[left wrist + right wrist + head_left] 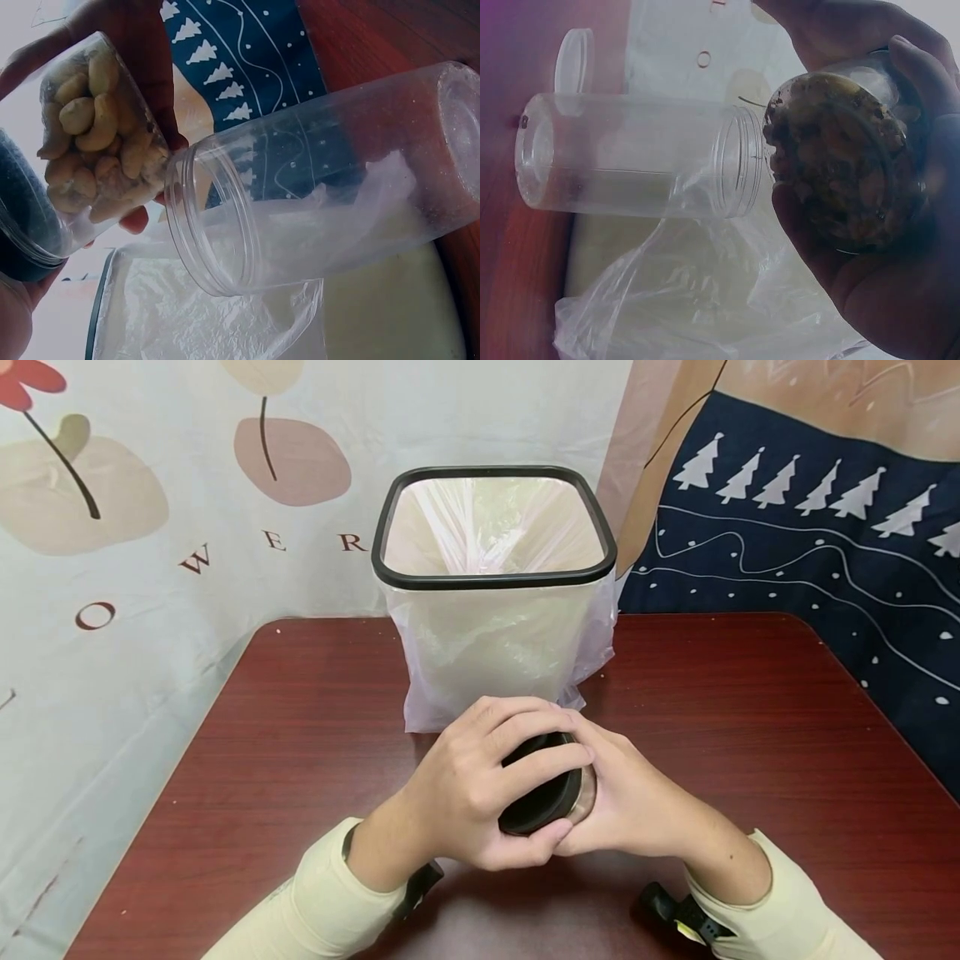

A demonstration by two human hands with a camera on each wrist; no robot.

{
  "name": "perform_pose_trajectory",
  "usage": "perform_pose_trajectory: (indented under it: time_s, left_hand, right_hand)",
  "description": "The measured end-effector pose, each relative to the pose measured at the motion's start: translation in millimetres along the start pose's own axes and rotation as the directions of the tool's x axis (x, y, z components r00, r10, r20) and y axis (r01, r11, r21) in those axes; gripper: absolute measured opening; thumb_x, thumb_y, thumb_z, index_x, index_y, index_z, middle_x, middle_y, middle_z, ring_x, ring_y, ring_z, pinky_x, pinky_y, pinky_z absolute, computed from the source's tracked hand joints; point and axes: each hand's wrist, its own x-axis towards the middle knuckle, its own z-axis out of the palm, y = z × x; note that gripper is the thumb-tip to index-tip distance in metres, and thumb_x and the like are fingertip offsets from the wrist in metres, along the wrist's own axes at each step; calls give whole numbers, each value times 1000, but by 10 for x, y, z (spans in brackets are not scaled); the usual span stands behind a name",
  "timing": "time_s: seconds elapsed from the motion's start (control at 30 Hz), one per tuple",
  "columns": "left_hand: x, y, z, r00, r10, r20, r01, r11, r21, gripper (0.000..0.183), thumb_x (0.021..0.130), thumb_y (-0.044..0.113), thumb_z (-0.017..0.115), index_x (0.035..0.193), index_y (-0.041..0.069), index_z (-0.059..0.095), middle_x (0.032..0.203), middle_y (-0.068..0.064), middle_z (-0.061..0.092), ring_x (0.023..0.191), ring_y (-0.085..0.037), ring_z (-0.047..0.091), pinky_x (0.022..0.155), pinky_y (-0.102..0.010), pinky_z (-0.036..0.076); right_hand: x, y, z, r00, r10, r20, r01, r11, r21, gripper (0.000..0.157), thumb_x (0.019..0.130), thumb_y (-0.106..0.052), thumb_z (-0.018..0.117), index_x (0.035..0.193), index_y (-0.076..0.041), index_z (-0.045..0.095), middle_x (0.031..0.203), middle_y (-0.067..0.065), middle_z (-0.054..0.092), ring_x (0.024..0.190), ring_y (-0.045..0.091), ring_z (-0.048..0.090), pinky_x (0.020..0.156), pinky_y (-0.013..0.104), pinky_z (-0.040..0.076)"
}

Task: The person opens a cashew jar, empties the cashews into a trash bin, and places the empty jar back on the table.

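Note:
Both hands hold a clear jar of cashews (94, 135) with a black lid (536, 797). My left hand (472, 785) lies over the lid, its fingers spread round the rim. The right hand (630, 793) grips the jar's body from the other side. In the right wrist view the jar's bottom (840, 161) shows at a slant, nuts behind it. Lower than the hands, a tall clear plastic jar (337, 180) stands upright with its threaded mouth uncovered; in the head view it is hidden. A pale round lid (574, 61) lies on the table near it.
A bin (495, 643) with a black rim and a thin plastic bag stands on the dark red table (300, 710), beyond the hands. Printed cloths (187, 468) hang behind. Both wrists wear black straps with small devices (682, 914).

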Motion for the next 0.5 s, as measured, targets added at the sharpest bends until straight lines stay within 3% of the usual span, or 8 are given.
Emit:
perform_pose_trajectory:
  time_s: [0.5]
  left_hand:
    - [-4,2,7,999,-39,-10,39,999,11,40,85,34,59,113,7,70,112,-13,69,106,-27,65,90,-37,53]
  right_hand:
    - [7,-5,6,999,22,-25,-23,999,-25,94,57,-19,91,140,-21,46,127,-10,59,110,5,61,91,25,53]
